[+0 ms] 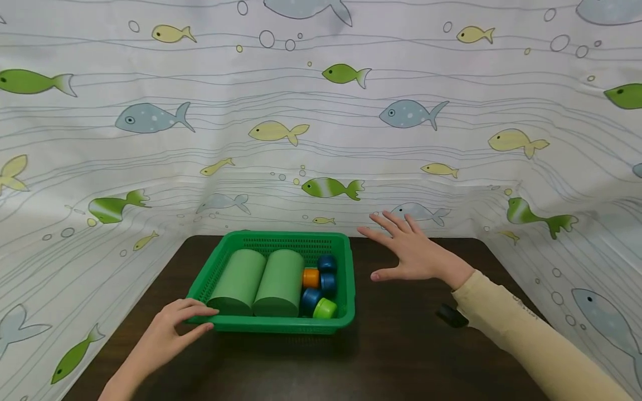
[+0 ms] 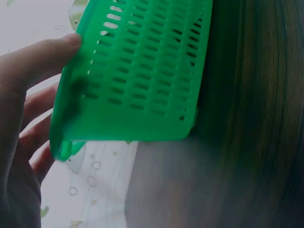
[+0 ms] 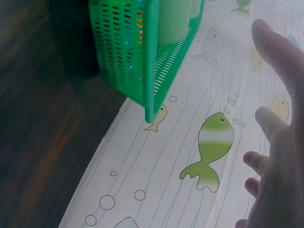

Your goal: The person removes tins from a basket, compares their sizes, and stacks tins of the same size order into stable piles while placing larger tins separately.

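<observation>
A green plastic basket (image 1: 321, 323) with slotted walls stands on the dark table. Two pale green cylinders (image 1: 241, 278) lie side by side in it, with several small round pieces to their right: blue ones (image 1: 328, 284), an orange one (image 1: 311, 278) and a bright green one (image 1: 325, 308). My left hand (image 1: 173, 328) holds the basket's near left corner, thumb on the outside and fingers curled over the rim. My right hand (image 1: 408, 253) hangs in the air to the right of the basket, fingers spread, holding and touching nothing.
A small black object (image 1: 452, 316) lies on the dark wooden table (image 1: 401, 356) below the right forearm. White cloth (image 1: 321, 156) printed with fish stands behind the table and along both sides.
</observation>
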The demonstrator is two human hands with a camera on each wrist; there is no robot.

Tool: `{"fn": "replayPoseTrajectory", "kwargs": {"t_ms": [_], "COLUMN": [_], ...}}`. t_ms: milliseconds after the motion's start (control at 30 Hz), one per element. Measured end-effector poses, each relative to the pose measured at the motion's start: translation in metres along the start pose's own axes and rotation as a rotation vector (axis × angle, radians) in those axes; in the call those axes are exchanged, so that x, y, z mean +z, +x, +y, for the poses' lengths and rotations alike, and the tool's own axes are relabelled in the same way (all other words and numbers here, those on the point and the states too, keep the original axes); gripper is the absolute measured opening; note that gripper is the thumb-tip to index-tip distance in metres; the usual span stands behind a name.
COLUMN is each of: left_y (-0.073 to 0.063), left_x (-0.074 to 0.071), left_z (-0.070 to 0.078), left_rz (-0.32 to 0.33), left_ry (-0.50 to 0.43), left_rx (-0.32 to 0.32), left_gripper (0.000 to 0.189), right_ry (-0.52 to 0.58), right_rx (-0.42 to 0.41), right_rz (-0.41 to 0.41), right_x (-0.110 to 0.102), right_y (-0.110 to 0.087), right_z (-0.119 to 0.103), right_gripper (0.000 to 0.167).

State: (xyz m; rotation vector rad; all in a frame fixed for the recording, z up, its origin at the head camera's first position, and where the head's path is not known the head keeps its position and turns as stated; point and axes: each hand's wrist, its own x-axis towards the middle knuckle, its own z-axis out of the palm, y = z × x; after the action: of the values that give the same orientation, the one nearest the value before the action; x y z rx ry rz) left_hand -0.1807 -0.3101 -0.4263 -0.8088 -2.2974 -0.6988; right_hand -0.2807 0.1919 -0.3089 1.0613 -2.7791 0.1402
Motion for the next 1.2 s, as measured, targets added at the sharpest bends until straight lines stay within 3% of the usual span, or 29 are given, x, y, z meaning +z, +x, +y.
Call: {"fn": "replayPoseTrajectory", "kwargs": {"t_ms": [267,767,900,1200], "left_y": [0.002,-0.001,0.002,-0.001], "left_x": [0.003,0.003,0.003,0.004], "left_z": [0.004,0.003,0.003,0.004], "left_rz": [0.032,0.035,0.014,-0.004], "left_ry": [0.004,-0.002,-0.023,-0.039], "left_rx": [-0.033,-0.015,-0.052,-0.098], "left_gripper": [0.055,0.050,0.046,0.041], "right_ry": [0.026,0.029,0.086,0.301], "right_rx": [-0.036,-0.061,-0.078,-0.003], "right_rz": [0.005,-0.046,-0.040,-0.012], "right_x": [0.003,0.018,0.021,0.031], "right_y": [0.022,0.077,0.093,0.116], "right_z": [-0.007,-0.023,-0.026,-0.035], "right_gripper": [0.092,0.082,0.080,0.075]}}
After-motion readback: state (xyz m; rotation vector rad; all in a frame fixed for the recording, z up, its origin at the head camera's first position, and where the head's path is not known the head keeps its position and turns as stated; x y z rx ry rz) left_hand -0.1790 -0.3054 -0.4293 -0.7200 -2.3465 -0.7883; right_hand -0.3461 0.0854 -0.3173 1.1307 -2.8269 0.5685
